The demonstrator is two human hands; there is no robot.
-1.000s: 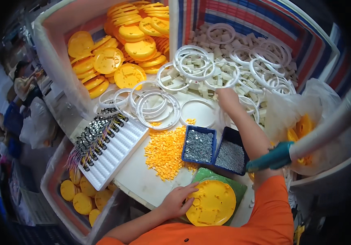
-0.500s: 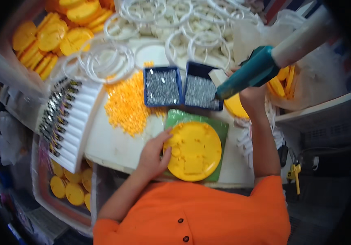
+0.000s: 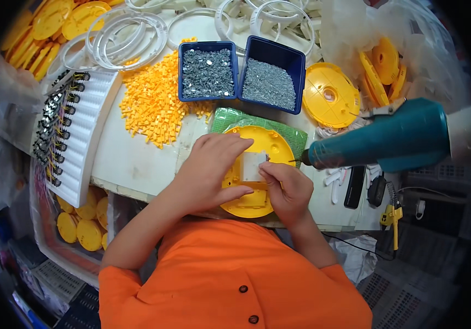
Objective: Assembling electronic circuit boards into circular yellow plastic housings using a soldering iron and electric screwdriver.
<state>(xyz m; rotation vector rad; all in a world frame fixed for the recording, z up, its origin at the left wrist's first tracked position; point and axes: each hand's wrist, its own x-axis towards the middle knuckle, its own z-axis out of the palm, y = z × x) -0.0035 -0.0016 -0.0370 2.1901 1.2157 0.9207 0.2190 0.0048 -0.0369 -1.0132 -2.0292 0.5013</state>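
A round yellow plastic plate [image 3: 281,143] with moulded ribs and openings lies on a green mat [image 3: 230,118] at the table's near edge. On its middle rests a small white rectangular piece [image 3: 252,166]. My left hand [image 3: 205,172] reaches over the plate's left side, open, fingers stretched and thumb apart, fingertips by the white piece. From the right, my right hand [image 3: 292,192] pinches the white piece's right edge between thumb and forefinger. Close by that hand, a teal electric screwdriver [image 3: 378,137] hangs sideways, its bit pointing left at the plate's rim; neither hand holds it.
Two blue bins [image 3: 210,98] [image 3: 299,66] of small metal parts stand beyond the mat. Left are loose orange pieces [image 3: 156,104] and a white foam tray [image 3: 90,131] with wired parts. White rings [image 3: 131,38] lie behind. Another yellow plate [image 3: 331,93] sits right.
My right hand has come from beside the right bin down to the plate, with the white piece. My left hand has moved from gripping the rim to over the plate. The screwdriver has swung lower.
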